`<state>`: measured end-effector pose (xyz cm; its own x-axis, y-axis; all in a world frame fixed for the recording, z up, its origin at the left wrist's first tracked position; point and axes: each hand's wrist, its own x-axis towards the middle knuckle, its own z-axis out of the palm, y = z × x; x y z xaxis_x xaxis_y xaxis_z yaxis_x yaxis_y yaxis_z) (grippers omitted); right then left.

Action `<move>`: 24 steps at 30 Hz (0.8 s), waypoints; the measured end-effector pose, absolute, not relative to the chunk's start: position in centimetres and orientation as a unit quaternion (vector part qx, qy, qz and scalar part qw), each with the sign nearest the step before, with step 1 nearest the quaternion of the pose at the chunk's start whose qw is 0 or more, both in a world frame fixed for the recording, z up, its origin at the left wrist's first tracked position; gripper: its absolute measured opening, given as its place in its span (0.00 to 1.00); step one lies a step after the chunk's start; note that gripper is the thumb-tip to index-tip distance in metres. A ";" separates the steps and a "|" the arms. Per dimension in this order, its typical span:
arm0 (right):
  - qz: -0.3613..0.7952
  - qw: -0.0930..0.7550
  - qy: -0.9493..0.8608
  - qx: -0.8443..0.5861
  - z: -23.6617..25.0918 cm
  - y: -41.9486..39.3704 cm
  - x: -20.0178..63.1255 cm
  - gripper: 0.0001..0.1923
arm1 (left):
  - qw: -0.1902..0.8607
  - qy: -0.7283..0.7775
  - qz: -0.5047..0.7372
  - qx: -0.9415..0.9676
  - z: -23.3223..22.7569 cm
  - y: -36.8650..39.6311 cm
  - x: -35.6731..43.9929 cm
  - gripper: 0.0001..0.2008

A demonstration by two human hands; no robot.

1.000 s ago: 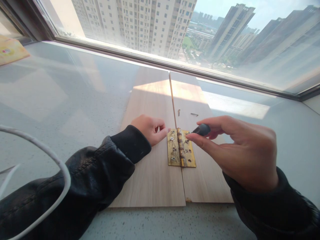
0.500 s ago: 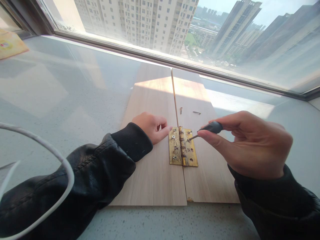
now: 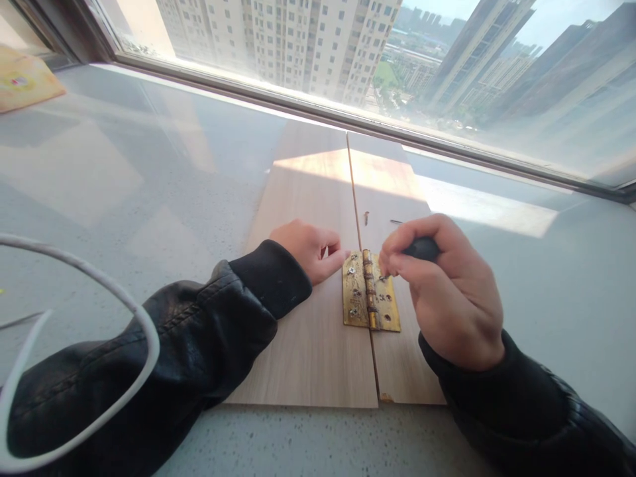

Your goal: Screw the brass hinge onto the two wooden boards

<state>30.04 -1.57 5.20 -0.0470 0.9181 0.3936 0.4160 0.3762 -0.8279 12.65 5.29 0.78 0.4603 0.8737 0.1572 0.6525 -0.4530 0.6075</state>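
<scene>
A worn brass hinge [image 3: 346, 298] lies across the seam between two pale wooden boards. Several screws sit in its left leaf; the lower holes of the right leaf show bare. Gripped in my right hand [image 3: 454, 291] is a screwdriver [image 3: 422, 248] with a dark handle. Its shaft is mostly hidden behind the fingers, which are low over the upper right leaf near a screw. My left hand [image 3: 309, 250] rests on the left board [image 3: 303, 358] with curled fingers, the thumb and index tips touching the hinge's upper left edge.
On the right board [image 3: 397, 377] a loose screw [image 3: 366, 217] lies above the hinge, with a thin metal piece [image 3: 396, 221] partly behind my right hand. A white cable [image 3: 149, 331] loops over my left sleeve. The window frame [image 3: 238, 93] runs along the sill's far side.
My right hand has moved left and closer to the hinge, its fingers now down by the screw at the screwdriver's tip. My left hand keeps its place at the hinge. The view has shifted slightly.
</scene>
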 end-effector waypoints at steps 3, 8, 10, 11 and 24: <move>0.301 0.524 -0.650 -0.462 4.5 -1.0 29.1 0.06 | 0.233 0.466 0.230 0.822 0.8 5.3 12.7 0.16; 0.423 0.526 -0.623 -0.394 5.1 0.7 28.8 0.21 | 0.243 0.462 0.213 0.826 0.9 5.2 12.5 0.16; 0.497 0.473 -0.628 -0.367 5.7 1.4 29.5 0.19 | 0.246 0.460 0.211 0.827 1.0 5.2 12.5 0.15; 0.532 0.445 -0.628 -0.354 6.0 1.7 29.9 0.17 | 0.245 0.460 0.209 0.827 1.0 5.2 12.5 0.15; 0.293 0.569 -0.655 -0.403 4.3 -0.9 29.3 0.17 | 0.251 0.465 0.186 0.828 1.2 5.3 12.7 0.15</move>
